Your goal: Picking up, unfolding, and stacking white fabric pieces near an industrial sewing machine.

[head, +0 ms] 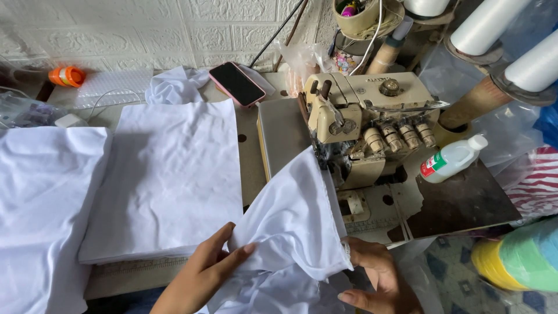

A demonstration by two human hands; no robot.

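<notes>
Cloth (pixel 293 209) at tabletop's front edge, leading edge at serger (pixel 363 125) foot. Left hand (pixel 206 273) pinches fold, right hand (pixel 378 276) grips seam edge from beneath. Risk: loose grip, cloth skews, seam wanders; fingers near needle.

The left hand (pixel 212 264) comes in from the bottom edge of the view, with the forearm slanting up to the right. Its fingers (pixel 224 232) are stretched and a little spread, and the thumb points to the right. The right hand (pixel 378 279) lies low at the bottom right, palm turned partly up, fingers curled loosely inward. The two hands are apart from each other.
</notes>
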